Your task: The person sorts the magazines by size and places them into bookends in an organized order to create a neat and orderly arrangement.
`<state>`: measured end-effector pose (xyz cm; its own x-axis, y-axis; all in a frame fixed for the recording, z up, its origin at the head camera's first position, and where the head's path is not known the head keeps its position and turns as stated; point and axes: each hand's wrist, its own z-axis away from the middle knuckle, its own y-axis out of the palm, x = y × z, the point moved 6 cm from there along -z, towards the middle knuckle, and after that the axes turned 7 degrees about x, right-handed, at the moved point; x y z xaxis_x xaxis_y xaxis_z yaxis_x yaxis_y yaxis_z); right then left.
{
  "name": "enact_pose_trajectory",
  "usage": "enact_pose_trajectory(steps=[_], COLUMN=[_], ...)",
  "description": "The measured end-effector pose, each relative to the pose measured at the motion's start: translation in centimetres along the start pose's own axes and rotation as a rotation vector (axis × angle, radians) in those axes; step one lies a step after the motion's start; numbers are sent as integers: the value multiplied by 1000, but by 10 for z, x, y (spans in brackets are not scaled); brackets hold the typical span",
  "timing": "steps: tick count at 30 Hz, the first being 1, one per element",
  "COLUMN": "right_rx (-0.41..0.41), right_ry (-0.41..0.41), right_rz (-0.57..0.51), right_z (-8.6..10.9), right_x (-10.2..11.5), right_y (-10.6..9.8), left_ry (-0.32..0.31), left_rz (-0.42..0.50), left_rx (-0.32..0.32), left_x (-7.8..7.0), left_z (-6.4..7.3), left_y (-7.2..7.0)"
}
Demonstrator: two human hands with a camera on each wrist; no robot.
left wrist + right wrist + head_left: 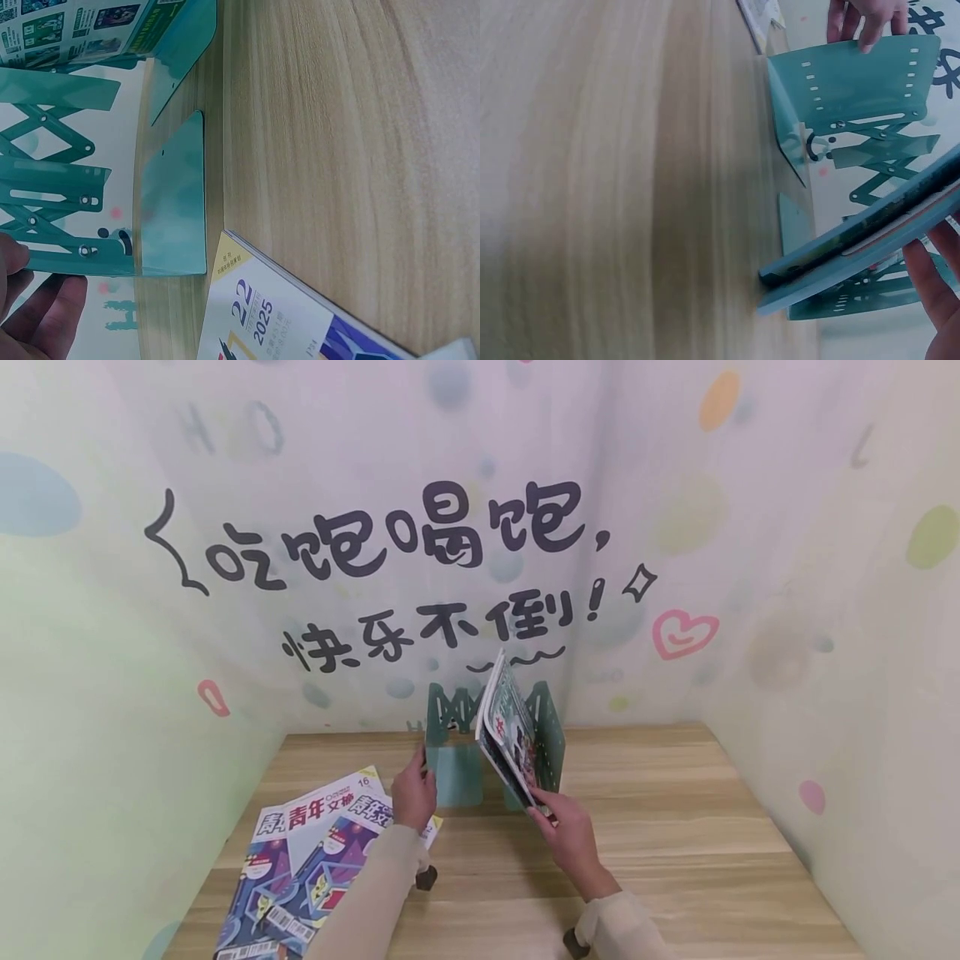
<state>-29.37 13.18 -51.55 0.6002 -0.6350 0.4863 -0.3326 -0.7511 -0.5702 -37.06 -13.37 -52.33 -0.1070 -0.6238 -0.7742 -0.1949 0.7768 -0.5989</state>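
A green metal expandable bookend (pixel 459 777) stands at the back of the table, its crisscross links showing between two upright end plates. My left hand (pixel 414 795) grips the edge of its left end plate, with thumb and fingers on either side in the left wrist view. My right hand (pixel 572 843) holds magazines (pixel 516 731) by their near lower edge. They lean to the left between the end plates, close to the right one. In the right wrist view, two thick edges of the magazines (pixel 870 244) show, and fingers (pixel 930 281) lie against the outer cover.
Several magazines (pixel 322 827) lie overlapping on the left of the wooden table (pixel 675 852), partly under my left forearm. A printed fabric wall (pixel 420 460) with large black characters rises right behind the bookend, and side walls flank the table.
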Motion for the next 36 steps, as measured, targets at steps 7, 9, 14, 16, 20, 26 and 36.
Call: enact_pose_trajectory(steps=[7,9,14,16,20,26,36], right_rx=[-23,-17,13,27,71,128,170], right_ry=[48,70,134,162,217,290,344], right_rz=[38,43,34,11,-27,-76,-137], right_z=[2,2,1,0,-3,-7,-8], right_x=[0,-2,-9,-11,-16,-24,-31], right_y=[3,5,9,10,12,11,15], left_ry=[12,12,31,37,32,43,45], left_rz=[-4,-10,-7,-6,-8,-8,-9], left_rx=[-7,-9,-13,-13,-14,-19,-28], left_x=[0,0,1,1,2,2,1], left_z=[0,0,0,0,0,0,0], left_y=[0,0,0,0,1,2,1])
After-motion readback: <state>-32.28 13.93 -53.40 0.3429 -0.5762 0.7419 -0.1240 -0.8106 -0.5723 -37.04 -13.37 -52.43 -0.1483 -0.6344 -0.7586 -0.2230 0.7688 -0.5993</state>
